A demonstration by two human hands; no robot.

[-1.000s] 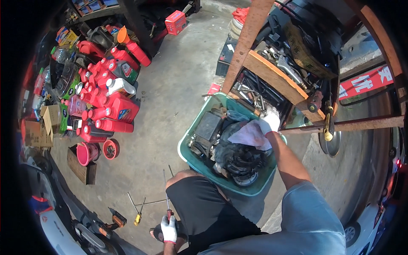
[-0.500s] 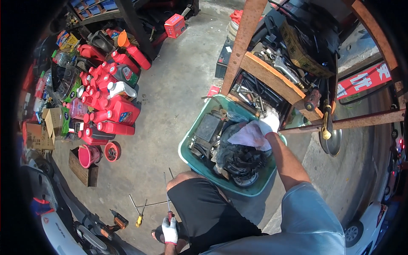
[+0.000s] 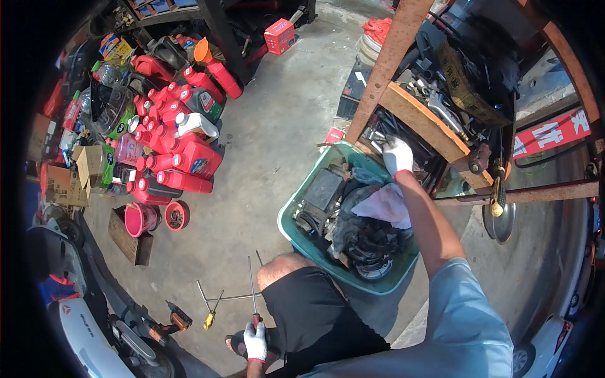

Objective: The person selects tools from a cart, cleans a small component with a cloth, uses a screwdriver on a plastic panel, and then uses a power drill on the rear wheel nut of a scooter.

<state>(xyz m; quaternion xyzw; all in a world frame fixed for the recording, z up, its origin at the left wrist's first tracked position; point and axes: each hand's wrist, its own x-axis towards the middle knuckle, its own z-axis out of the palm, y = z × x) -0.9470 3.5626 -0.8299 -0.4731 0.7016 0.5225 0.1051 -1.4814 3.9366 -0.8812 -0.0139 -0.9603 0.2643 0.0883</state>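
Nearest, low in the view, the left hand (image 3: 255, 345), in a white knitted glove, is wrapped around the handle of a screwdriver (image 3: 253, 296). This screwdriver stands out ahead of the fist beside the person's knee: its handle is dark red, and its long, thin, straight shaft is grey metal, pointing away from the body. On the concrete floor just left of it lie a T-shaped metal tool (image 3: 233, 297), a screwdriver with a yellow handle (image 3: 208, 321) and, further left, an orange-and-black power tool (image 3: 179, 317).

Beyond the knee sits a pale green tub (image 3: 285, 225), filled with dark, grimy parts and a pinkish cloth (image 3: 386, 206).

Past the tub's far right side, the right hand (image 3: 397, 155), gloved in white too, reaches into a shelf compartment beneath an orange-edged wooden board (image 3: 425, 120). Shiny metal tools (image 3: 376, 135) lie by its fingertips; whether the fingers are closed on one, I cannot tell.

Farther off, on the left, red bottles (image 3: 189, 157) crowd together.
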